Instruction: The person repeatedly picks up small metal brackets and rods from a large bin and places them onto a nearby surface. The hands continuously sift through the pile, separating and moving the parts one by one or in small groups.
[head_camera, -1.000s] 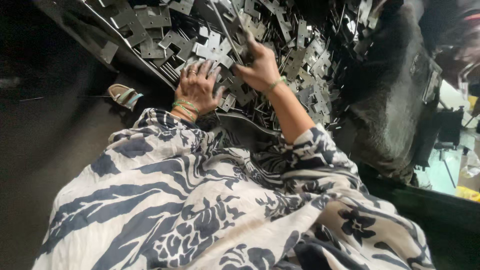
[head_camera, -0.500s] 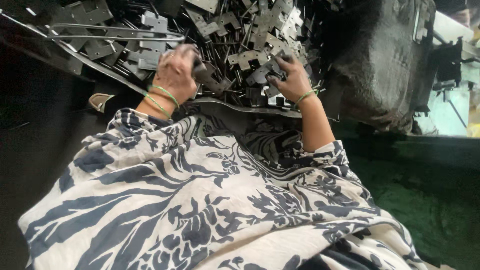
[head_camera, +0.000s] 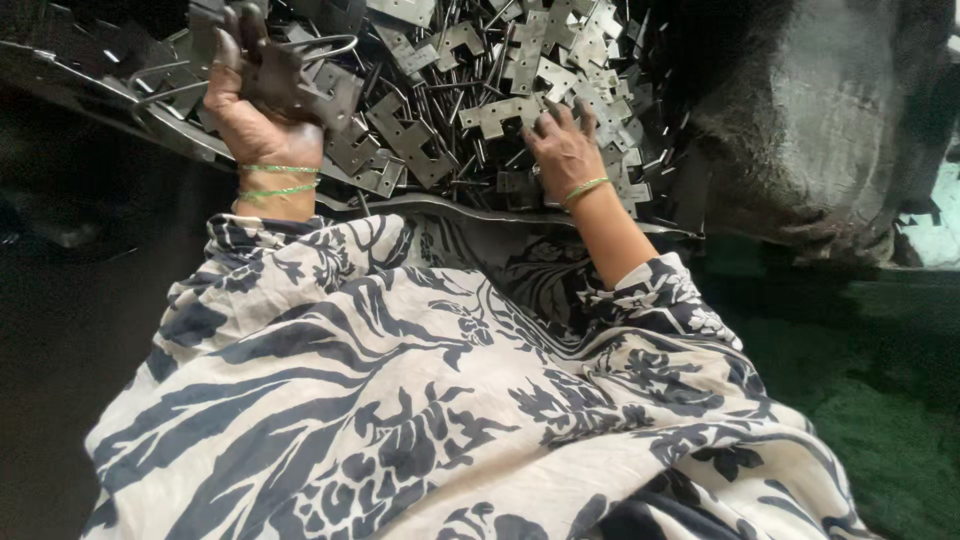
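A heap of flat grey metal brackets (head_camera: 500, 115) mixed with thin dark rods fills the top of the head view. My left hand (head_camera: 255, 110) is raised over the heap's left side, fingers closed around a bunch of metal brackets (head_camera: 300, 85). Two green bangles ring that wrist. My right hand (head_camera: 563, 150) lies palm down on the heap, fingers spread over the loose pieces, with one green bangle at the wrist. A white cloth with dark blue flower print (head_camera: 420, 400) covers my lap below both hands.
A large dark grey sack (head_camera: 830, 130) bulges at the upper right, close beside the heap. Green flooring (head_camera: 880, 420) shows at the lower right. The left side is dark floor. A dark curved rim (head_camera: 450, 205) edges the heap next to my lap.
My left hand has closed on a bunch of brackets and lifted it up to the left. My right hand has shifted from the heap's upper part down to its near edge.
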